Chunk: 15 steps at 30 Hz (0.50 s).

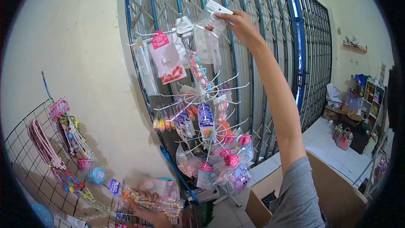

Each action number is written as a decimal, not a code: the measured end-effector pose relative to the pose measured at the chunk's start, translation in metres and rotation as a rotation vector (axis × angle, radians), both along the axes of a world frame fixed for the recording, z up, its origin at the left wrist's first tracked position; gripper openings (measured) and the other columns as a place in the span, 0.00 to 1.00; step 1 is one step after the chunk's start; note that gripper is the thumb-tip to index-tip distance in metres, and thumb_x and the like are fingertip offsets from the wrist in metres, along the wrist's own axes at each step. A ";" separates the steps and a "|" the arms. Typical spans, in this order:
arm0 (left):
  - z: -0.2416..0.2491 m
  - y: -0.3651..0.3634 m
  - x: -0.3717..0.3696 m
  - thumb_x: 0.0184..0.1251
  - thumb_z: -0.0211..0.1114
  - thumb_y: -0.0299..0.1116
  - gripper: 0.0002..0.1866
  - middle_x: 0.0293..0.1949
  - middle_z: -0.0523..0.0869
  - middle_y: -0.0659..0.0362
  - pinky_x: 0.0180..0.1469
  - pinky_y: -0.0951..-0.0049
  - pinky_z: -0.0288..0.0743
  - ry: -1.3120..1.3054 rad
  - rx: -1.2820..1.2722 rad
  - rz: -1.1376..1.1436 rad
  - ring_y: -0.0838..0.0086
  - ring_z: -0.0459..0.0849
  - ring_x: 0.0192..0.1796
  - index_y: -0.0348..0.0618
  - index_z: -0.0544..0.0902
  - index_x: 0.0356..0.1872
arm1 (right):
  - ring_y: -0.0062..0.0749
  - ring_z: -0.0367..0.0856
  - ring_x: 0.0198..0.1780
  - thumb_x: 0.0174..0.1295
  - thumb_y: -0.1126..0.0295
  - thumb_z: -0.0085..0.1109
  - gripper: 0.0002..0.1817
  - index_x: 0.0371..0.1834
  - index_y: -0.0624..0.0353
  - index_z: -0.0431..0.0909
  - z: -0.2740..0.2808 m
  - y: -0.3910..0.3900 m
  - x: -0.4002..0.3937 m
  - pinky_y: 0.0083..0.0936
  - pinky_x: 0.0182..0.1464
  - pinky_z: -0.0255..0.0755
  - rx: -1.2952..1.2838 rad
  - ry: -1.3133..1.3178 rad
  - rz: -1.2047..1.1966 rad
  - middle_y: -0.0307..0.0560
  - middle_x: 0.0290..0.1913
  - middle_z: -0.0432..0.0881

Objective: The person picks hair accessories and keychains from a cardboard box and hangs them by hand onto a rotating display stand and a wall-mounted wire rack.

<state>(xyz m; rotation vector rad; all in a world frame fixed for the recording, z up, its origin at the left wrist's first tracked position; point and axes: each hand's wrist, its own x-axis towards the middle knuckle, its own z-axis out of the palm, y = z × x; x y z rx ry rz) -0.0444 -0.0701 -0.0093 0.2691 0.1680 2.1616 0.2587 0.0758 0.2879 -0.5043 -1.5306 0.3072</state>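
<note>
My right hand (237, 24) is raised at the top of the white wire display rack (200, 93), its fingers pinching a clear packet with a white header card (218, 6). Beside it on the top hooks hang a pink-carded packet with a red bead bracelet (168, 57) and a strand of colourful beads (197, 68). Low in the view, my left hand (147, 204) is closed around clear packets of beads (158, 204), near a purple card (114, 187). Purple-carded packets (206, 120) hang on the middle tier.
A black wire grid (25, 160) with pink cords (42, 143) stands at the left. An open cardboard box (333, 185) is at the lower right. Behind the rack is a folding metal gate (261, 59). Shelves (373, 97) and bags (344, 138) stand at the far right.
</note>
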 end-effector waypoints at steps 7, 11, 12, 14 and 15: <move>-0.007 0.001 -0.003 0.59 0.46 0.45 0.14 0.16 0.66 0.63 0.15 0.82 0.57 0.089 0.005 0.007 0.82 0.61 0.15 0.44 0.69 0.34 | 0.25 0.71 0.38 0.42 0.63 0.58 0.21 0.36 0.69 0.72 0.000 -0.020 -0.039 0.19 0.42 0.60 0.032 -0.142 0.142 0.47 0.34 0.75; -0.007 -0.002 0.003 0.58 0.45 0.46 0.15 0.16 0.65 0.63 0.16 0.82 0.56 0.055 -0.014 -0.012 0.81 0.62 0.15 0.44 0.68 0.34 | 0.25 0.72 0.32 0.38 0.61 0.60 0.21 0.31 0.68 0.74 -0.006 -0.026 -0.074 0.18 0.35 0.62 0.084 -0.266 -0.120 0.46 0.27 0.76; -0.008 -0.002 0.002 0.57 0.45 0.48 0.16 0.16 0.66 0.63 0.16 0.81 0.56 0.046 -0.001 -0.027 0.80 0.62 0.15 0.45 0.68 0.33 | 0.25 0.72 0.31 0.38 0.61 0.59 0.21 0.31 0.68 0.74 -0.005 -0.032 -0.080 0.18 0.35 0.62 0.079 -0.268 -0.149 0.45 0.27 0.76; -0.011 -0.005 0.000 0.57 0.45 0.48 0.17 0.16 0.66 0.63 0.16 0.81 0.56 0.064 -0.006 0.002 0.80 0.62 0.15 0.45 0.68 0.33 | 0.25 0.72 0.31 0.39 0.62 0.58 0.20 0.31 0.69 0.74 0.003 -0.035 -0.080 0.18 0.35 0.62 0.197 -0.122 -0.014 0.46 0.26 0.76; -0.011 -0.006 -0.001 0.57 0.45 0.49 0.17 0.16 0.66 0.63 0.16 0.81 0.56 0.080 -0.020 0.024 0.80 0.62 0.14 0.45 0.68 0.32 | 0.26 0.73 0.31 0.40 0.64 0.57 0.19 0.30 0.71 0.73 0.008 -0.043 -0.077 0.18 0.34 0.63 0.160 -0.077 0.008 0.48 0.27 0.76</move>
